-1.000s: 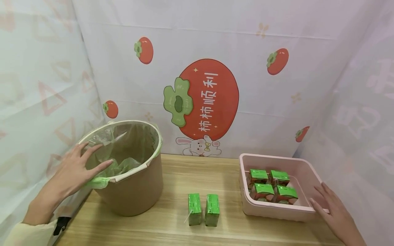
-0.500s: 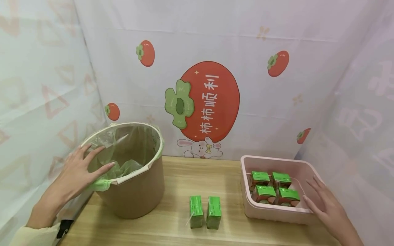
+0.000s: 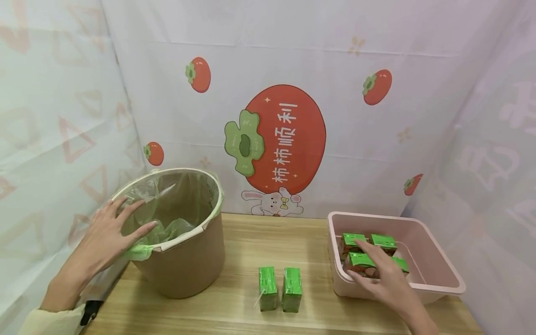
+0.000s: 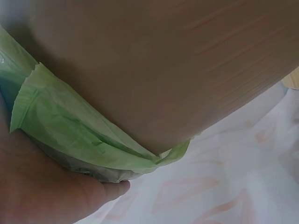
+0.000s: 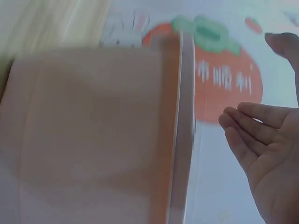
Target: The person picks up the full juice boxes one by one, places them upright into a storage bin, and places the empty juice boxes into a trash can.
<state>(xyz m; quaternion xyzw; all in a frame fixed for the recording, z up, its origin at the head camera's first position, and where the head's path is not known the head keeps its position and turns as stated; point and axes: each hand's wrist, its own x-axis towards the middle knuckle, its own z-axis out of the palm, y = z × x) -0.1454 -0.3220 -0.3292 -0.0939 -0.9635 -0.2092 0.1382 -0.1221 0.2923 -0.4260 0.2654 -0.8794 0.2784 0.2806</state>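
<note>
My left hand point(image 3: 104, 237) is at the near left rim of a brown bin point(image 3: 188, 270), fingers spread and holding nothing. A green bag point(image 3: 140, 251) lines the bin and folds over its rim; in the left wrist view the bag's edge point(image 4: 79, 130) lies beside the hand. My right hand point(image 3: 389, 279) hovers over the near side of a pink plastic tub point(image 3: 418, 232), fingers extended and nothing in its grasp. Several green-topped drink cartons point(image 3: 383, 241) stand inside the tub on its left; the hand partly hides the nearest ones.
On the wooden table point(image 3: 251, 232), a green carton point(image 3: 268, 288) with a white straw stands beside another green carton point(image 3: 292, 289), between bin and tub. Printed fabric walls point(image 3: 284, 60) with persimmons enclose the back and sides.
My right hand has moved left from the tub's right end to above the cartons. The left hand has stayed at the bin's rim. The view has tilted slightly.
</note>
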